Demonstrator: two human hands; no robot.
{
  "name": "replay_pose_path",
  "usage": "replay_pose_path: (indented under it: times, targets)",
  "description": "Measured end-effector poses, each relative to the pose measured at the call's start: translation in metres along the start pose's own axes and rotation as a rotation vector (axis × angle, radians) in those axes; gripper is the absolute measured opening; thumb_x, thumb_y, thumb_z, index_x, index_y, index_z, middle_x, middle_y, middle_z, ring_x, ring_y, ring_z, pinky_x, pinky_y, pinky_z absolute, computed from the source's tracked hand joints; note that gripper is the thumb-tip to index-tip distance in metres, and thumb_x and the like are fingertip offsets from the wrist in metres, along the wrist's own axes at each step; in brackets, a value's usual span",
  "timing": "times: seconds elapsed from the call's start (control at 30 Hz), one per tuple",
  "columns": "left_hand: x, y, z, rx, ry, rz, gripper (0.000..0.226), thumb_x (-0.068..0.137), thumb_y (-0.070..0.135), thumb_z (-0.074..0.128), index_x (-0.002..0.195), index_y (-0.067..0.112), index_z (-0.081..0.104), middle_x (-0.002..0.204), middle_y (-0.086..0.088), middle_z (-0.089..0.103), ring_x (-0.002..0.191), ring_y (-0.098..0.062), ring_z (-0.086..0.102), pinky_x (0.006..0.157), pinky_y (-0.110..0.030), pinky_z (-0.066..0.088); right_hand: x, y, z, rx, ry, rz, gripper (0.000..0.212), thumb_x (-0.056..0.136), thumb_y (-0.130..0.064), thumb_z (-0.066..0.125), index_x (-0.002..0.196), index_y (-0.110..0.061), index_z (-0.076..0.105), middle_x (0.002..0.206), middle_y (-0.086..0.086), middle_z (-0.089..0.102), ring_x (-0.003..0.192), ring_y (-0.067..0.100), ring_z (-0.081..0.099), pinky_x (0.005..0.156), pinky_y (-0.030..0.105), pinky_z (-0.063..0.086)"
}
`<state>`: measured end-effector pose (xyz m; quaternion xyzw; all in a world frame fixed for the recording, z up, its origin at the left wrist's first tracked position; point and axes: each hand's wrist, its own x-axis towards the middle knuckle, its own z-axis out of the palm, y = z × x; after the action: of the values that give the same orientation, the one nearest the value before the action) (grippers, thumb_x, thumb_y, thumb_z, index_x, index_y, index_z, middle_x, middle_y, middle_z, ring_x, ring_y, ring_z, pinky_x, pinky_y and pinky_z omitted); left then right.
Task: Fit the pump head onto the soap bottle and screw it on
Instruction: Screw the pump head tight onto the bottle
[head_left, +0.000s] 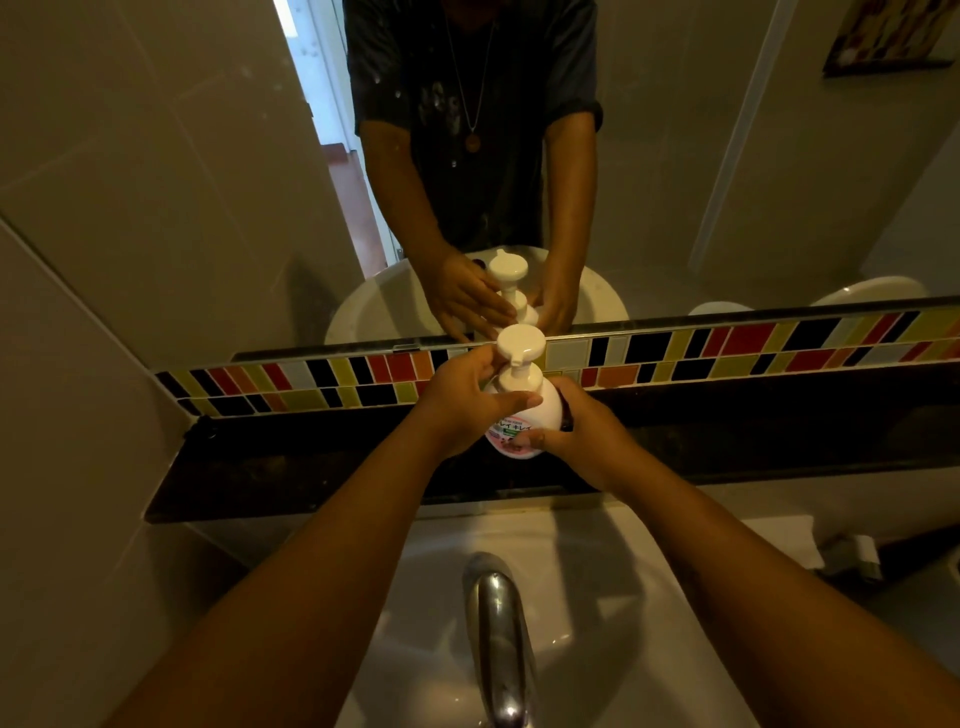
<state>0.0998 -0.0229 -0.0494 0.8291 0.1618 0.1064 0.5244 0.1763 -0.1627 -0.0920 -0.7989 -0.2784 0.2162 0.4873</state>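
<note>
A white soap bottle (540, 410) with a pink and green label stands upright on the dark shelf (291, 467) behind the basin. The cream pump head (521, 344) sits on top of the bottle's neck. My left hand (462, 400) curls around the pump's collar, thumb in front and fingers behind the stem. My right hand (582, 431) grips the lower right side of the bottle, thumb across the label. The joint between collar and neck is hidden by my left fingers.
A chrome tap (501, 634) juts over the white basin (623, 597) below the shelf. A strip of coloured tiles (727, 353) and a mirror (675, 182) rise behind the shelf, reflecting a person's arms and the bottle. Beige walls close in on the left.
</note>
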Motion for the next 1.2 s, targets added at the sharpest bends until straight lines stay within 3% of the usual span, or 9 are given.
replay_pose_path:
  times: [0.17,0.3,0.4,0.47,0.57,0.7,0.93,1.07,1.2]
  targets:
    - [-0.005,0.0,0.005,-0.048,-0.003,-0.015,0.064,0.078,0.02,0.076,0.134,0.023,0.046,0.135,-0.002,0.055,0.121,-0.019,0.053,0.087,-0.028,0.05,-0.004,-0.011,-0.002,0.031,-0.023,-0.011,0.067,0.072,-0.02,0.077,0.13,-0.021,0.044,0.131,0.004,0.055,0.11,0.017,0.055,0.088,0.03,0.048]
    - [-0.01,0.002,0.003,-0.092,0.004,-0.027,0.065,0.076,0.017,0.078,0.132,0.025,0.048,0.127,0.005,0.056,0.114,-0.013,0.053,0.075,-0.017,0.045,-0.014,-0.019,-0.008,-0.062,-0.046,-0.026,0.068,0.074,-0.019,0.075,0.133,-0.025,0.043,0.138,0.004,0.052,0.124,0.025,0.051,0.1,0.046,0.047]
    - [-0.014,0.002,-0.001,-0.114,0.006,-0.02,0.063,0.075,0.014,0.078,0.131,0.024,0.05,0.119,0.008,0.056,0.11,-0.01,0.052,0.081,-0.023,0.045,-0.022,-0.042,-0.037,-0.099,-0.077,-0.031,0.046,0.088,-0.014,0.057,0.131,-0.027,0.048,0.136,0.002,0.053,0.122,0.022,0.052,0.098,0.039,0.047]
    - [-0.017,-0.001,-0.002,-0.142,0.041,-0.028,0.058,0.074,0.013,0.079,0.125,0.024,0.053,0.116,0.008,0.059,0.108,-0.011,0.054,0.082,-0.026,0.048,-0.024,-0.064,-0.051,-0.101,-0.032,-0.094,0.047,0.092,-0.017,0.051,0.136,-0.03,0.042,0.139,0.0,0.048,0.122,0.018,0.049,0.094,0.031,0.044]
    - [-0.02,-0.006,-0.003,-0.169,0.113,-0.042,0.053,0.071,0.015,0.082,0.118,0.02,0.057,0.114,0.004,0.064,0.107,-0.015,0.06,0.086,-0.034,0.053,-0.022,-0.093,-0.046,-0.219,-0.106,-0.287,0.05,0.089,-0.018,0.056,0.137,-0.025,0.044,0.143,-0.003,0.044,0.127,0.011,0.041,0.101,0.026,0.036]
    - [-0.022,-0.008,-0.001,-0.166,0.138,-0.024,0.05,0.072,0.017,0.081,0.116,0.018,0.058,0.113,0.001,0.066,0.105,-0.016,0.062,0.086,-0.035,0.054,-0.015,-0.088,-0.03,-0.351,-0.059,-0.306,0.042,0.088,-0.023,0.058,0.13,-0.021,0.054,0.145,0.005,0.047,0.134,0.021,0.042,0.112,0.036,0.031]
    - [-0.022,-0.012,0.001,-0.16,0.151,-0.003,0.051,0.073,0.016,0.08,0.119,0.017,0.057,0.118,-0.004,0.065,0.108,-0.018,0.061,0.09,-0.039,0.054,-0.018,-0.082,-0.019,-0.193,0.012,-0.259,0.04,0.089,-0.014,0.056,0.129,-0.012,0.054,0.14,0.009,0.052,0.126,0.016,0.048,0.093,0.007,0.033]
    - [-0.022,-0.013,0.0,-0.133,0.155,-0.005,0.05,0.074,0.02,0.08,0.118,0.019,0.058,0.116,-0.001,0.065,0.108,-0.017,0.06,0.089,-0.039,0.054,-0.022,-0.083,-0.018,-0.225,0.017,-0.281,0.04,0.088,-0.012,0.058,0.128,-0.013,0.055,0.143,0.009,0.048,0.131,0.016,0.043,0.097,0.008,0.029]
    - [-0.024,-0.014,-0.007,-0.118,0.089,-0.017,0.061,0.071,0.015,0.082,0.124,0.024,0.053,0.116,0.01,0.061,0.106,-0.009,0.057,0.078,-0.022,0.05,-0.026,-0.088,-0.019,-0.194,0.021,-0.25,0.052,0.086,-0.018,0.061,0.135,-0.021,0.045,0.146,0.008,0.045,0.135,0.022,0.039,0.101,0.024,0.029]
